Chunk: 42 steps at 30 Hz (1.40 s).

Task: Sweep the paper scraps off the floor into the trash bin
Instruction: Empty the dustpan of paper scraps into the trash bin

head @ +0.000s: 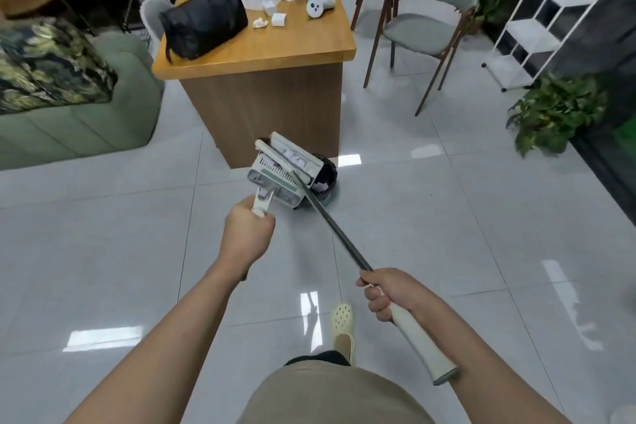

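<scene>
**Dustpan's tipped over the bin, scraps going in**

Since you're working from a standing spot a step back, both tools are held out ahead of you, and that explains most of the setup here. Nearest you, your right hand (389,296) is wrapped round the broom handle (418,341) right where the pale grip meets the dark shaft, so the long pole angles forward and left with its head up at the dustpan, probably to nudge bits out. A little farther out, your left hand (246,234) is fisted tight on the short dustpan handle (262,205), knuckles up, which lets you tilt the pan.

The dustpan (275,172) itself sits tipped over the rim of the black trash bin (325,175), mouth toward the bin, so gravity does the dumping. You can see white paper scraps (296,159) inside the pan and some pale ones already down in the bin. The bin stands on the tile floor (103,244) right against the end of the wooden desk (261,55).

I'd say you're near the end; keep the pan over the bin so nothing spills back out.
</scene>
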Available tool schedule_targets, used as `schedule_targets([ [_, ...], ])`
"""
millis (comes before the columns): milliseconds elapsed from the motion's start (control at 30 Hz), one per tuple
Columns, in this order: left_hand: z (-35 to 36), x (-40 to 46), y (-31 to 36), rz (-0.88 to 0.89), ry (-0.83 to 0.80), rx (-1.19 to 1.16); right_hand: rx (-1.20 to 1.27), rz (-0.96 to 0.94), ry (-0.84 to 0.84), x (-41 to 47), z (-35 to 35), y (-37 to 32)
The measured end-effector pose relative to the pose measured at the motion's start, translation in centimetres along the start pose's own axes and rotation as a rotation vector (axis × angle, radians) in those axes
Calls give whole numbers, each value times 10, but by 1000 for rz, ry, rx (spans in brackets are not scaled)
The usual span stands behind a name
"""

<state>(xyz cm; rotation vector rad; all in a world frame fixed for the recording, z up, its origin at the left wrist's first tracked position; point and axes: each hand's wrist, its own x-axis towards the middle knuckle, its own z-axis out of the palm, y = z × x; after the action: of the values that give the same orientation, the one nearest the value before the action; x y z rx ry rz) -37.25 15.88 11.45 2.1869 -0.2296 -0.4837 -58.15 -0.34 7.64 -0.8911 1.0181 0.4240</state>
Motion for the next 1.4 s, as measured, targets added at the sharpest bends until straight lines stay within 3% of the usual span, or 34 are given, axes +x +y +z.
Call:
schedule_targets([
  [300,51,97,59,65,-112,459,204,107,-113,51,-83,-103],
  [767,181,100,160,20,-232,997,202,222,-235,86,-261,-197],
  [1400,262,82,225,66,-170,1138,154,201,-259,97,-342,-200],
])
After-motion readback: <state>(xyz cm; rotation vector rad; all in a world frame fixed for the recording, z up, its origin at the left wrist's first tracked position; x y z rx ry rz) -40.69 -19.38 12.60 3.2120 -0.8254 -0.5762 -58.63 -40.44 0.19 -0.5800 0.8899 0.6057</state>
